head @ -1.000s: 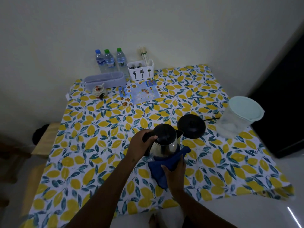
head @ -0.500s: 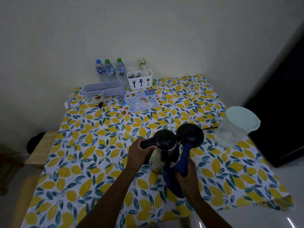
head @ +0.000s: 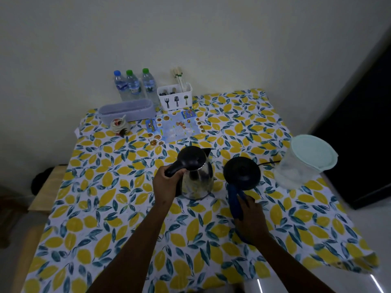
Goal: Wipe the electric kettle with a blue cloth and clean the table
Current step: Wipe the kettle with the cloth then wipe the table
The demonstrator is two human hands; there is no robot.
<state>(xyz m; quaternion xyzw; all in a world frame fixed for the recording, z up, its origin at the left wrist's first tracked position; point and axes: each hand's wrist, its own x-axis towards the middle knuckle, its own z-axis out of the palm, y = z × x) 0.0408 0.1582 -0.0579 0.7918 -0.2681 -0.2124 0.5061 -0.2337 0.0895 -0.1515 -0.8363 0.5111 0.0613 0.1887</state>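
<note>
The steel electric kettle (head: 197, 180) with a black lid stands in the middle of the lemon-print table (head: 105, 208). My left hand (head: 167, 187) grips its black handle. To its right lies the round black kettle base (head: 242, 172), its cord running right. My right hand (head: 249, 220) holds the blue cloth (head: 233, 201), whose upper end touches the near edge of the base, apart from the kettle.
A clear tub with a pale green lid (head: 304, 161) stands at the right edge. At the back are three water bottles (head: 133, 84), a white cutlery holder (head: 175, 98), a lilac box (head: 127, 111), a small jar (head: 119, 126) and a printed leaflet (head: 175, 127).
My right hand has taken the blue cloth off the kettle's side and moved it right, onto the near edge of the base. The kettle now sits upright.
</note>
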